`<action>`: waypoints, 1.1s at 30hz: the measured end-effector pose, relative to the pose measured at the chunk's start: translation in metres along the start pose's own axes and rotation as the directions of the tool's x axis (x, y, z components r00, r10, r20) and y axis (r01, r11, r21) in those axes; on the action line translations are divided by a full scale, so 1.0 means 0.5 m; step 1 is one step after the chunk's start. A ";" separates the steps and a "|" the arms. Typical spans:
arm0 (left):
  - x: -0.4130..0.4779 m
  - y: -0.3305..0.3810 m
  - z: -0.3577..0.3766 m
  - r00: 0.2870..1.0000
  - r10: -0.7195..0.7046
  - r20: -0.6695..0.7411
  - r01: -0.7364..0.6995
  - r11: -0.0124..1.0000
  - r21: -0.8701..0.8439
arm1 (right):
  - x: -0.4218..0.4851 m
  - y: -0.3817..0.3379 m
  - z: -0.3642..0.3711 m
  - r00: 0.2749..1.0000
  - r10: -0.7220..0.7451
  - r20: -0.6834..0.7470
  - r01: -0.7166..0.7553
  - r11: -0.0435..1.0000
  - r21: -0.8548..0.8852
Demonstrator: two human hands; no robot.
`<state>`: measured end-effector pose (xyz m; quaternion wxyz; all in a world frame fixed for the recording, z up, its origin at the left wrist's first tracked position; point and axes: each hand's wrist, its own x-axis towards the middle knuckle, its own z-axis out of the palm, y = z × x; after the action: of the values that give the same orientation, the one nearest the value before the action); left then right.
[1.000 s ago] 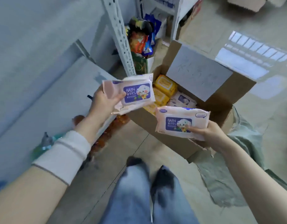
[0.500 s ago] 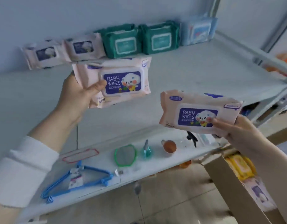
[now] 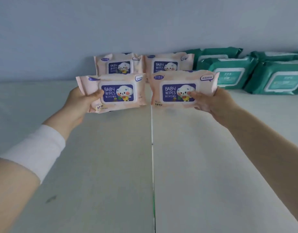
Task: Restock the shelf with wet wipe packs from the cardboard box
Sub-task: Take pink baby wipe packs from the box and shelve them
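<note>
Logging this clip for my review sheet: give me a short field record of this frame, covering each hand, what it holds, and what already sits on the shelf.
left hand: grips the left pink pack by its left end, thumb on the front
right hand: grips the right pink pack by its right end, thumb on the label
held packs: side by side, labels facing the camera, in front of the back row
back row: two pink packs against the wall; green packs to their right
shelf: pale, seam down the middle
cardboard box: not in view
</note>
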<state>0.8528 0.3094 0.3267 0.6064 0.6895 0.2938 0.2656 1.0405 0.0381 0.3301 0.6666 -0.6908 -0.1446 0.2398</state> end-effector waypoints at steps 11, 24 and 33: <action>0.242 -0.045 0.012 0.997 -0.027 0.067 0.017 0.988 0.151 | 0.190 0.015 0.080 0.856 -0.112 -0.505 -0.188 0.842 -0.505; -0.004 0.107 0.285 0.693 0.154 0.704 -0.714 0.010 0.700 | -0.063 -0.030 -0.020 0.961 -0.144 -0.235 -0.205 0.199 -0.958; -0.502 0.245 0.811 0.334 -0.286 0.898 -0.940 -0.165 0.297 | -0.542 -0.035 -0.499 0.865 0.335 -0.372 -0.361 -0.098 -0.927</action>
<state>0.9837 -0.1600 0.3957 -0.1479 0.9516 -0.2064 -0.1734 0.9447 -0.3139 0.3840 -0.0929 -0.9663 -0.0782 0.2271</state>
